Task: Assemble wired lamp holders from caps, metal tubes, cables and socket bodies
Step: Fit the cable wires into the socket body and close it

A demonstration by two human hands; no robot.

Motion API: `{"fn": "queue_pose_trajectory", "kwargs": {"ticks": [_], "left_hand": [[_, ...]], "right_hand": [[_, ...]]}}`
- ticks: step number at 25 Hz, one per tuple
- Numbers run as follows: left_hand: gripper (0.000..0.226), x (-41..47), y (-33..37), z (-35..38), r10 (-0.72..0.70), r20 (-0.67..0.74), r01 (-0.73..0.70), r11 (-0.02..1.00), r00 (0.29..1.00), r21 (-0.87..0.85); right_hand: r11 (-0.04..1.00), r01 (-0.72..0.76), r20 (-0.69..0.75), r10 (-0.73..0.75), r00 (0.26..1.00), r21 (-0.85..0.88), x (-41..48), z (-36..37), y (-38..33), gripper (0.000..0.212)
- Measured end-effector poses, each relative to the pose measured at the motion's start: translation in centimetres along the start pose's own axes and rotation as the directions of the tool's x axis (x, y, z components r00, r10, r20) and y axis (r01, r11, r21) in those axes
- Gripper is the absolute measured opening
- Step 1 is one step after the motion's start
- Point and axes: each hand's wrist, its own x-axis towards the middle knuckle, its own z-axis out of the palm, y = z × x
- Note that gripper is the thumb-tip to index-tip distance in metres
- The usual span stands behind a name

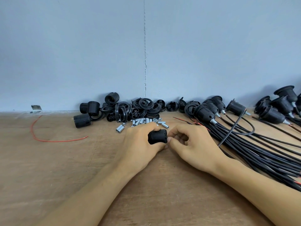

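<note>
gripping the socket body [157, 136] in the left hand [140, 145], right hand [192, 144] pinching its right end

the left hand [141, 141] and right hand [194, 145] are bare. the left forearm [91, 193] and right forearm [254, 190] are bare too, as far as the picture's edge. the fingers [180, 132] are slender, with short, trimmed nails [169, 140].
</note>
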Motion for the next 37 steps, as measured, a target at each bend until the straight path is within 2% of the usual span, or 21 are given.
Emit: {"fn": "queue_pose_trajectory", "kwargs": {"ticks": [6,13,18,21,23,25,26,27,28,30,32,35,37], "left_hand": [[0.043,-0.1,0.3,-0.3,-0.044,0.007,0.044,0.999,0.999,-0.008],[0.049,-0.2,0.9,-0.3,0.005,-0.003,-0.005,0.999,1.000,0.039],[0.046,-0.2,1.0,-0.5,-0.023,0.023,0.022,1.000,0.999,0.020],[0.036,-0.1,1.0,-0.7,-0.080,-0.019,0.080,0.997,0.997,-0.001],[0.033,0.1,0.9,-1.1,-0.131,-0.063,0.130,0.991,0.989,-0.032],[0.032,0.2,0.9,-1.5,-0.183,-0.066,0.175,0.979,0.981,-0.108],[0.031,0.3,0.9,-1.6,-0.203,-0.056,0.193,0.970,0.978,-0.149],[0.029,0.4,1.0,-1.7,-0.215,-0.041,0.203,0.961,0.976,-0.188],[0.026,0.4,1.1,-1.8,-0.220,-0.020,0.210,0.951,0.975,-0.227],[0.028,0.4,1.4,-1.8,-0.220,0.022,0.216,0.929,0.975,-0.299],[0.032,0.5,1.7,-1.9,-0.220,0.018,0.214,0.925,0.975,-0.314],[0.036,0.6,1.6,-2.0,-0.232,-0.029,0.215,0.936,0.972,-0.280],[0.039,0.6,1.1,-2.0,-0.250,-0.083,0.228,0.950,0.965,-0.211]], "right_hand": [[0.997,0.058,-0.008,-0.059,0.998,-0.053,-0.1,-0.1,-0.2,0.013],[0.992,0.091,0.019,-0.090,0.996,-0.084,-0.1,-0.1,-0.3,0.008],[0.998,0.031,0.035,-0.029,0.999,-0.049,0.1,-0.2,-0.2,0.011],[1.000,-0.022,0.048,0.022,0.999,-0.008,0.8,-0.9,-0.3,0.006],[0.990,-0.143,0.186,0.141,0.972,0.000,1.6,-2.7,0.0,0.018],[0.961,-0.262,0.437,0.275,0.856,-0.091,2.2,-4.9,0.7,0.043],[0.950,-0.279,0.515,0.310,0.799,-0.139,2.3,-5.7,1.0,0.051],[0.948,-0.285,0.544,0.316,0.778,-0.143,2.4,-6.1,1.2,0.053],[0.950,-0.297,0.531,0.303,0.791,-0.099,2.4,-6.0,1.3,0.051],[0.942,-0.333,0.483,0.268,0.834,0.051,2.4,-5.5,1.3,0.046],[0.921,-0.351,0.517,0.220,0.827,0.170,2.3,-5.0,1.2,0.038],[0.938,-0.297,0.566,0.148,0.811,0.180,2.4,-5.5,1.2,0.021],[0.947,-0.280,0.567,0.146,0.811,0.157,2.4,-5.9,1.3,0.032]]}}
